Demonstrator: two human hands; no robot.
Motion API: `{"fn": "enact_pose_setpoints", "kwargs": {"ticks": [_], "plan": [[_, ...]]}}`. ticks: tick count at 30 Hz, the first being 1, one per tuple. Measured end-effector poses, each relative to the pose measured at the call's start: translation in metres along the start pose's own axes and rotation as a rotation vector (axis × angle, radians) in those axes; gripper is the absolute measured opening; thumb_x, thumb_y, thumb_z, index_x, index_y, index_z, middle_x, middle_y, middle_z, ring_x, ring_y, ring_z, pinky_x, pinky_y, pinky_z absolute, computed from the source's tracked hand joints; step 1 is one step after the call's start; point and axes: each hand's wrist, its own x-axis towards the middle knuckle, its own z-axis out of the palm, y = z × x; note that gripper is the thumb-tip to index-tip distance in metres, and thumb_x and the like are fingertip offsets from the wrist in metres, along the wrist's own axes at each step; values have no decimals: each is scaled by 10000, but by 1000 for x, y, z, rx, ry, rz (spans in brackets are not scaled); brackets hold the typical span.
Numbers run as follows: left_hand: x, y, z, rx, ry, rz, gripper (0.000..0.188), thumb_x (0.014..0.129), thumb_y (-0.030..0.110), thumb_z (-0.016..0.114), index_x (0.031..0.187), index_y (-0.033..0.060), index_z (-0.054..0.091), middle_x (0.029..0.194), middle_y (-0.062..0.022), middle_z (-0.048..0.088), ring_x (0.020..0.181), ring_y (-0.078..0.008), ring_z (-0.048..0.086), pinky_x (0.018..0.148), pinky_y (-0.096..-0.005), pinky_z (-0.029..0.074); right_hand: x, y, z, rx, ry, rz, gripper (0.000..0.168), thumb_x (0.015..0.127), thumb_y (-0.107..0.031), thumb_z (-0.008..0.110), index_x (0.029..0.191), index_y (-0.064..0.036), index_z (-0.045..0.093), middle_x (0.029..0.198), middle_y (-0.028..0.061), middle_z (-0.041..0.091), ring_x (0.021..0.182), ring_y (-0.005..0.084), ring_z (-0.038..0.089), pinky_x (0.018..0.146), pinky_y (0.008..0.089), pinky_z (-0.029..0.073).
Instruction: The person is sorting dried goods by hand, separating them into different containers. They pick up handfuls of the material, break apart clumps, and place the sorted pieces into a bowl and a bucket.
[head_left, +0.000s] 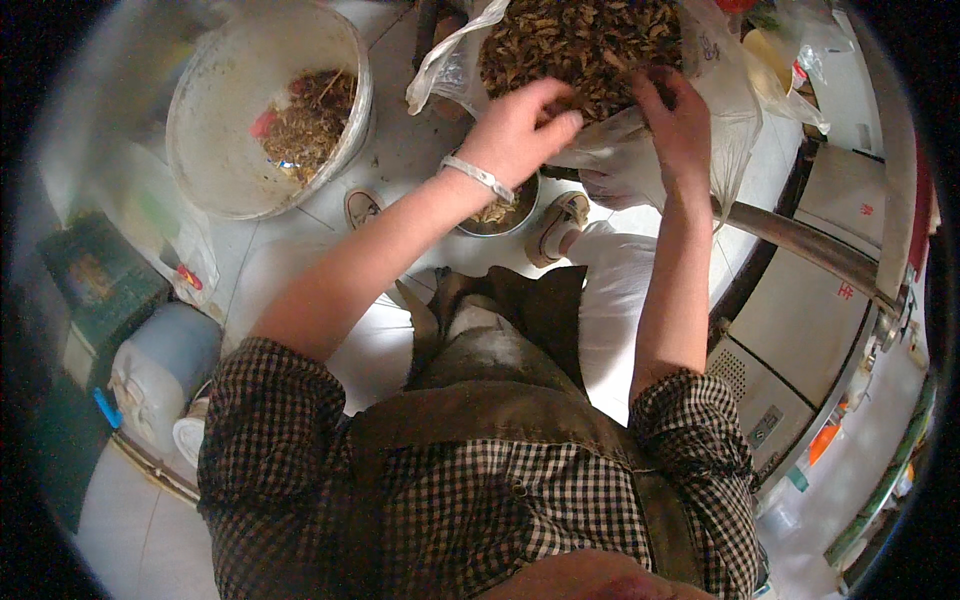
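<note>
An open translucent plastic bag (731, 97) holds a heap of small brown dried pieces (577, 45), whose exact kind I cannot tell. My left hand (529, 127), with a pale band at its wrist, is at the heap's near left edge, thumb and fingers curled towards each other. My right hand (675, 120) is over the heap's near right side, fingers bent and blurred. Whether either hand pinches a piece is not clear. Below my left wrist, a round metal bowl (531, 202) on the floor holds paler pieces, partly hidden by my forearm.
A large whitish bucket (225, 112) with brown debris stands at the upper left. A blue-white plastic jug (161, 360) and a dark green box (105, 270) are at the left. A curved metal rail (802, 244) runs before pale cabinets (799, 322) on the right.
</note>
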Motion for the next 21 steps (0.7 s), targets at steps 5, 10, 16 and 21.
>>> {"fn": "enact_pose_setpoints", "kwargs": {"ticks": [5,10,16,21], "plan": [[19,8,-6,-441,171,111,301,768,111,583,1015,-27,482,849,-74,574,693,-116,567,585,-222,474,-9,6,13,167,-45,-1,260,776,-169,571,960,13,547,839,30,564,732,79,478,643,195,378],[22,12,-7,-352,129,125,332,774,126,591,1039,-34,470,912,-74,565,754,-121,562,650,-234,490,-12,1,20,191,-41,33,241,777,-159,556,944,14,541,827,27,553,727,75,463,640,194,371],[16,16,-7,-519,105,7,257,784,123,569,991,-12,499,866,-60,569,744,-113,560,633,-227,477,-26,-16,24,150,-69,-15,184,774,-126,550,899,5,519,809,16,537,725,75,458,643,196,368],[8,12,-6,-635,85,-84,257,798,135,549,1009,-1,492,890,-62,564,771,-114,553,650,-236,475,-39,-16,35,374,-66,18,213,743,-123,565,912,-1,522,817,37,571,740,91,504,678,231,418]]}}
